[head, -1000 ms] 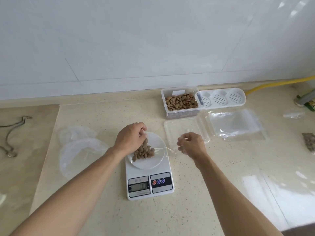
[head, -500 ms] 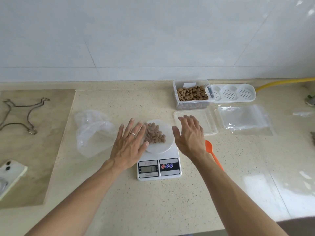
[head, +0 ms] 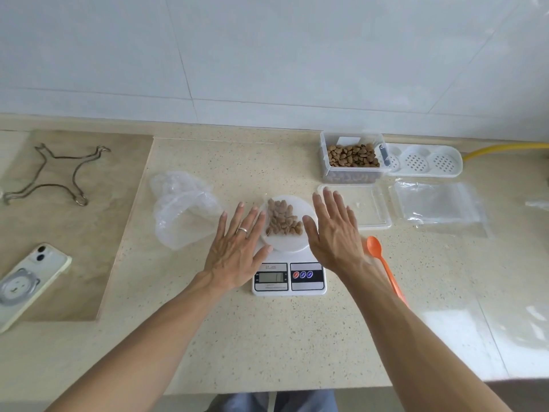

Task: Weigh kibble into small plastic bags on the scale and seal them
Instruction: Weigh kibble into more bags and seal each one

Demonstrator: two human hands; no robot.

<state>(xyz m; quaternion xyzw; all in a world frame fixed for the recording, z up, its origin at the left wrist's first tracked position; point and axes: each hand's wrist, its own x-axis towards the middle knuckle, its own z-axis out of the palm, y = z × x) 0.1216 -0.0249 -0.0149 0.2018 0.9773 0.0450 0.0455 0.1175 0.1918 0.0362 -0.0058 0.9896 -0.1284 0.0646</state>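
Hands, two, bare: left hand and right hand both flat with fingers spread and straight, holding nothing, one on either side of the weighing platform. Judged purpose: kept off the load so the reading can settle; whether they touch the platform's edge cannot be told.

Small clear plastic bag of brown kibble: lies flat on the round platform, pellets spread in a loose heap towards its right side. The film is nearly invisible against the white; whether the mouth is sealed cannot be told.

White digital kitchen scale: stands on the table between the hands, display and coloured buttons facing the person; digits too small to read.

Orange plastic spoon: just right of the scale, partly under the right wrist, within reach for topping up.

Clear rectangular lid: behind the right hand.

Clear plastic box of brown kibble: open, behind the lid, the supply.

Stack of empty clear bags: right of the lid.

Crumpled clear plastic bag: left of the scale.
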